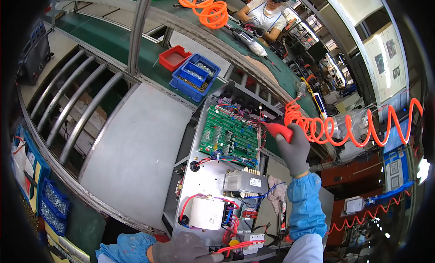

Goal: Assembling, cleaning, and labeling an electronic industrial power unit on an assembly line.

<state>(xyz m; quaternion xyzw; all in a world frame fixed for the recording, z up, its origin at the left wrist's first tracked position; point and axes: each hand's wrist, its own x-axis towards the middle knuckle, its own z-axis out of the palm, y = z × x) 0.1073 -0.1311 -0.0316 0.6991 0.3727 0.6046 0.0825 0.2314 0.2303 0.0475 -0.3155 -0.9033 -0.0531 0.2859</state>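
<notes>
Grey-gloved right hand point(295, 150) grips a red-handled tool point(278, 130), slanted perhaps to reach the green circuit board point(233, 137) (grey-gloved left hand point(180, 249): grip, I can't tell).
</notes>
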